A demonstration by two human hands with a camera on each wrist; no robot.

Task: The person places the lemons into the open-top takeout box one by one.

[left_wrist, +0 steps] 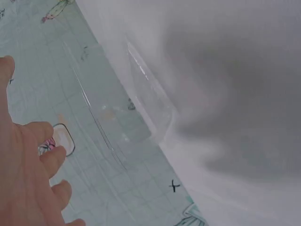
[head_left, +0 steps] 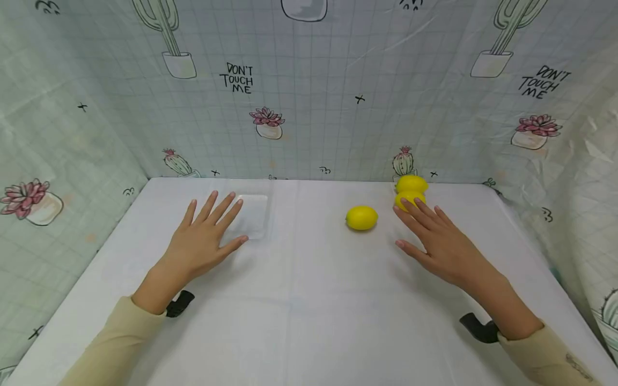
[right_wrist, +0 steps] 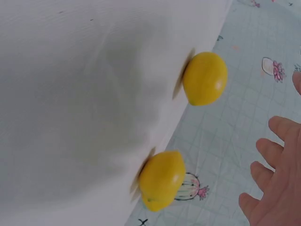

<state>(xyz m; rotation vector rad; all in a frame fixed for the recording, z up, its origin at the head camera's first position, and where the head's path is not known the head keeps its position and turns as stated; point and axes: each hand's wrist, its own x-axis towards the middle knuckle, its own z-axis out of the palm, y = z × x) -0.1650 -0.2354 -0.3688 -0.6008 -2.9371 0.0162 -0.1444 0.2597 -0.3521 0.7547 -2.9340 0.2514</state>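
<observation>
Spread fingers mark my left hand point(head_left: 199, 244), held over the left part of the table with nothing in it. Just beyond and right of it stands a clear plastic box point(head_left: 256, 217), partly hidden by the fingers; its transparent walls point(left_wrist: 151, 89) show in the left wrist view. My right hand point(head_left: 446, 249) is also spread and holds nothing. Its fingertips overlap the nearer of two yellow lemons point(head_left: 404, 199) in the head view. The other lemon point(head_left: 412, 184) sits right behind that one. A third lemon point(head_left: 362, 218) lies apart, left of the right hand.
A white cloth covers the table point(head_left: 299, 321). Patterned curtains point(head_left: 314, 107) with cactus drawings rise along the back and both sides. Black straps point(head_left: 179, 304) show at both wrists, beside beige sleeves point(head_left: 113, 340).
</observation>
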